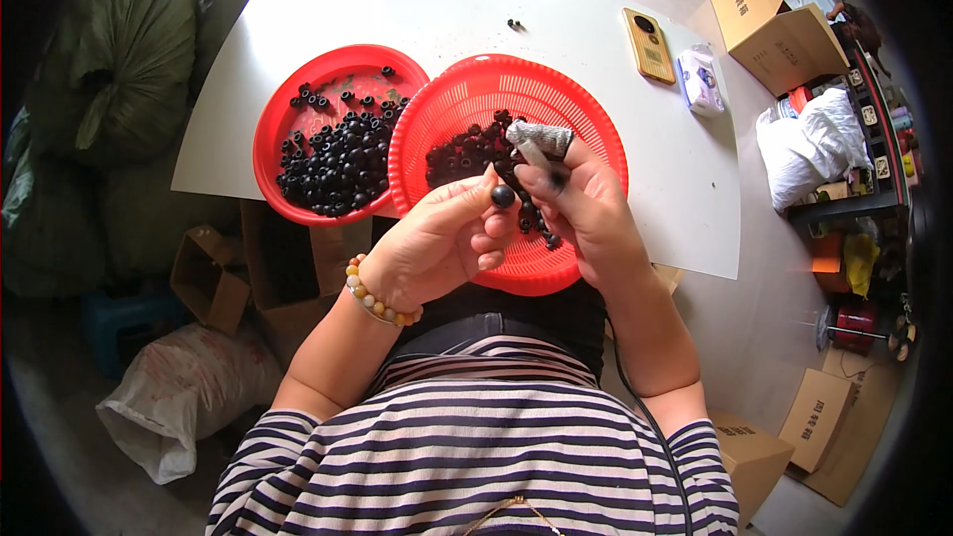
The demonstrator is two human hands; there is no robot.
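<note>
My left hand (437,243) pinches a small round black bead (503,197) between thumb and forefinger, over the near rim of a red perforated basket (467,89). My right hand (581,203) holds a thin pale stick-like tool (534,154) whose tip points toward the bead; its forefinger wears a grey cloth finger cover (543,136). The basket holds a pile of black beads (467,151). To its left a red bowl (273,129) holds several more black ring-shaped beads (338,159). A beaded bracelet (372,300) circles my left wrist.
Both containers rest on a white board (596,30), with two stray beads (513,25), a gold phone (648,45) and a tissue pack (701,79) at the back. Cardboard boxes (769,25) stand right, sacks (119,69) and a white bag (189,392) left.
</note>
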